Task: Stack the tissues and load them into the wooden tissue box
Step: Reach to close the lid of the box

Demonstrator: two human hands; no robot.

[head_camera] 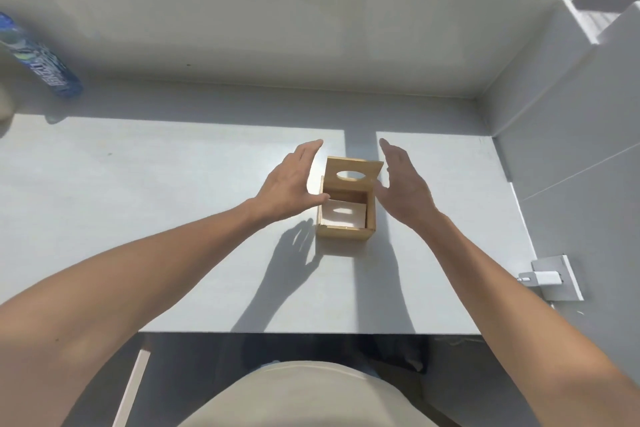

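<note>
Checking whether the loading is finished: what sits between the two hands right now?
In the head view, the wooden tissue box stands between the left hand and right hand, lid up, white tissues inside.

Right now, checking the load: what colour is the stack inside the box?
White tissues, clearest in the head view.

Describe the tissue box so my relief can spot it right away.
On the sunlit grey counter below the window, look between the left hand and right hand. There sits the wooden tissue box, its lid standing open. It is the only wooden item, with an oval lid slot and white tissues inside.
</note>
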